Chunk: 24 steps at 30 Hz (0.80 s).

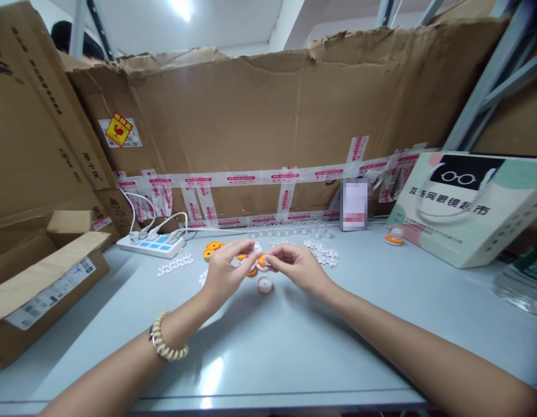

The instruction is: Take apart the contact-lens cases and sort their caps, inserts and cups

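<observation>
My left hand (pixel 229 266) is closed in a pinch above the middle of the table, with a small white piece (pixel 254 248) at its fingertips. Facing it, my right hand (pixel 297 266) is also pinched, next to an orange and white round part (pixel 263 262); whatever sits between its fingertips is too small to make out. Just below the hands a white and orange round piece (pixel 264 284) lies on the table. More orange rings (pixel 211 250) are behind my left hand, partly hidden by it.
Small white pieces lie in a cluster (pixel 323 253) and in rows (pixel 175 264). Clear cups (pixel 290 230) line the back beside a power strip (pixel 153 243). An open cardboard box (pixel 55 284) stands left, a paper bag (pixel 451 208) right. Cardboard (pixel 234 116) walls the back.
</observation>
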Tool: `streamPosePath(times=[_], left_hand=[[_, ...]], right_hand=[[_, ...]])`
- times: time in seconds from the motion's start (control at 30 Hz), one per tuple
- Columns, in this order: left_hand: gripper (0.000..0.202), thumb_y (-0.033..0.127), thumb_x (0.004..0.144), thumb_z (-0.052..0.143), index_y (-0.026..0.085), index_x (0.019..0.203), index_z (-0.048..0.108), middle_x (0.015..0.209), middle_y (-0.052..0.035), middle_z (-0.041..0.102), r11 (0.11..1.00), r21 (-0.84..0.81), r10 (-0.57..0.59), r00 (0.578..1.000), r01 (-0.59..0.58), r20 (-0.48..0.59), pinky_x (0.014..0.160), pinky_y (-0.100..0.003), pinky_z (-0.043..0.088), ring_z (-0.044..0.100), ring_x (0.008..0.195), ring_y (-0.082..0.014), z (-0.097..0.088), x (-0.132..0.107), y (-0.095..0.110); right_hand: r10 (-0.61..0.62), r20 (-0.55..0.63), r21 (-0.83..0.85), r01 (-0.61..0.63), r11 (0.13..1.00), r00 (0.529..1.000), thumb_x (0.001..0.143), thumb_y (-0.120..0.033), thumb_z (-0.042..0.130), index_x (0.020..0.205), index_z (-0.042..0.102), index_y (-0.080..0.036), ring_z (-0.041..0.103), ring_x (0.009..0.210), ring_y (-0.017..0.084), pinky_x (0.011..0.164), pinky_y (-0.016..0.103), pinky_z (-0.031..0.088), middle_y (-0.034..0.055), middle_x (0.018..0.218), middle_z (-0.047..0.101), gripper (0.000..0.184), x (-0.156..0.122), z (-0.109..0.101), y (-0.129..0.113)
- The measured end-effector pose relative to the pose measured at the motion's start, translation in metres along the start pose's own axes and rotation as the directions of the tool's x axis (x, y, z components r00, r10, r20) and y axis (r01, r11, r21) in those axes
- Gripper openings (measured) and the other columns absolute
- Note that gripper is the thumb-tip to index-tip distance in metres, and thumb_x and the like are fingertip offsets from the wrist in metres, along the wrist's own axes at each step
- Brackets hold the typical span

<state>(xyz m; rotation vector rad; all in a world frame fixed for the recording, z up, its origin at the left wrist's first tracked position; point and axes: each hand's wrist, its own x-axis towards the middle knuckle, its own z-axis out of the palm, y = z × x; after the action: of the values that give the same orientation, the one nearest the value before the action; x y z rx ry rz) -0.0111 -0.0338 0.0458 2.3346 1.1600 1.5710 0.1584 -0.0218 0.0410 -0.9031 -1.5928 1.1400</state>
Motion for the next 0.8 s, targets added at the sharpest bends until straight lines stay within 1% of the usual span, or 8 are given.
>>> streamPosePath(times=[0.07, 0.2, 0.33, 0.53, 0.63, 0.7, 0.77, 0.8], left_hand=[[0.013, 0.025, 0.079, 0.06, 0.015, 0.086, 0.063, 0.085, -0.0046, 0.065, 0.995, -0.056, -0.085, 0.996, 0.085, 0.005, 0.07, -0.027, 0.053, 0.062, 0.073, -0.0143, -0.002, 0.002, -0.002], [0.014, 0.026, 0.079, 0.06, 0.016, 0.089, 0.063, 0.088, -0.0045, 0.064, 0.983, -0.11, -0.144, 0.989, 0.147, 0.028, 0.072, -0.026, 0.053, 0.061, 0.076, -0.0137, -0.004, -0.001, -0.004], [0.014, 0.024, 0.08, 0.059, 0.016, 0.091, 0.061, 0.088, -0.0041, 0.062, 0.986, -0.109, -0.124, 0.992, 0.123, 0.004, 0.072, -0.026, 0.052, 0.059, 0.08, -0.0137, -0.003, -0.006, -0.002], [0.014, 0.022, 0.08, 0.058, 0.016, 0.093, 0.06, 0.088, -0.0055, 0.062, 0.994, -0.088, -0.06, 0.997, 0.064, 0.048, 0.072, -0.029, 0.05, 0.058, 0.081, -0.0143, -0.001, -0.01, -0.004], [0.014, 0.021, 0.08, 0.058, 0.016, 0.094, 0.06, 0.088, -0.0054, 0.062, 0.997, -0.074, -0.03, 0.998, 0.034, 0.063, 0.072, -0.029, 0.049, 0.057, 0.079, -0.0143, 0.0, -0.011, -0.005], [0.014, 0.02, 0.081, 0.058, 0.016, 0.094, 0.06, 0.088, -0.0052, 0.062, 0.998, -0.055, -0.009, 0.998, 0.012, 0.058, 0.071, -0.029, 0.049, 0.057, 0.079, -0.0141, -0.001, -0.011, -0.004], [0.015, 0.019, 0.08, 0.057, 0.016, 0.095, 0.06, 0.087, -0.0052, 0.061, 0.999, -0.03, 0.025, 0.999, -0.023, 0.046, 0.071, -0.028, 0.048, 0.056, 0.078, -0.0141, -0.002, -0.011, -0.002], [0.016, 0.018, 0.08, 0.058, 0.016, 0.096, 0.06, 0.087, -0.0052, 0.06, 0.999, -0.017, 0.047, 0.998, -0.046, 0.039, 0.07, -0.028, 0.048, 0.056, 0.078, -0.014, -0.003, -0.011, -0.001]], right_hand=[[-0.039, -0.048, -0.093, 0.034, 0.995, 0.998, 0.07, -0.04, 0.062, 0.073, 0.066, -0.016, 0.058, 0.062, 0.015, 0.062, 0.029, 0.046, 0.0028, 0.066, 0.065, 0.025, 0.006, -0.009, 0.005], [-0.113, -0.218, -0.301, 0.043, 0.953, 0.969, 0.074, -0.037, 0.057, 0.08, 0.068, -0.017, 0.059, 0.074, 0.018, 0.07, 0.032, 0.045, 0.0054, 0.08, 0.068, 0.024, 0.027, -0.037, 0.025], [-0.123, -0.204, -0.485, 0.009, 0.875, 0.971, 0.069, -0.03, 0.059, 0.07, 0.07, -0.019, 0.059, 0.076, 0.021, 0.073, 0.034, 0.043, 0.0052, 0.076, 0.067, 0.015, 0.04, -0.054, 0.046], [-0.075, -0.207, -0.518, -0.044, 0.854, 0.975, 0.066, -0.028, 0.062, 0.068, 0.07, -0.02, 0.056, 0.068, 0.018, 0.066, 0.031, 0.041, 0.0039, 0.073, 0.066, 0.012, 0.042, -0.05, 0.062], [-0.081, -0.214, -0.531, -0.046, 0.846, 0.974, 0.065, -0.029, 0.063, 0.072, 0.069, -0.019, 0.053, 0.065, 0.017, 0.065, 0.031, 0.04, 0.0034, 0.072, 0.064, 0.013, 0.042, -0.049, 0.058], [-0.1, -0.222, -0.521, -0.031, 0.853, 0.97, 0.069, -0.034, 0.061, 0.071, 0.067, -0.019, 0.051, 0.065, 0.017, 0.064, 0.031, 0.039, 0.0037, 0.071, 0.062, 0.017, 0.038, -0.045, 0.046], [-0.1, -0.179, -0.452, 0.009, 0.892, 0.979, 0.075, -0.04, 0.055, 0.068, 0.064, -0.018, 0.05, 0.063, 0.016, 0.061, 0.03, 0.039, 0.0032, 0.067, 0.06, 0.025, 0.028, -0.037, 0.029], [-0.087, -0.115, -0.384, 0.036, 0.923, 0.99, 0.078, -0.043, 0.053, 0.069, 0.063, -0.018, 0.051, 0.062, 0.015, 0.06, 0.029, 0.039, 0.0026, 0.066, 0.059, 0.028, 0.022, -0.031, 0.02]])
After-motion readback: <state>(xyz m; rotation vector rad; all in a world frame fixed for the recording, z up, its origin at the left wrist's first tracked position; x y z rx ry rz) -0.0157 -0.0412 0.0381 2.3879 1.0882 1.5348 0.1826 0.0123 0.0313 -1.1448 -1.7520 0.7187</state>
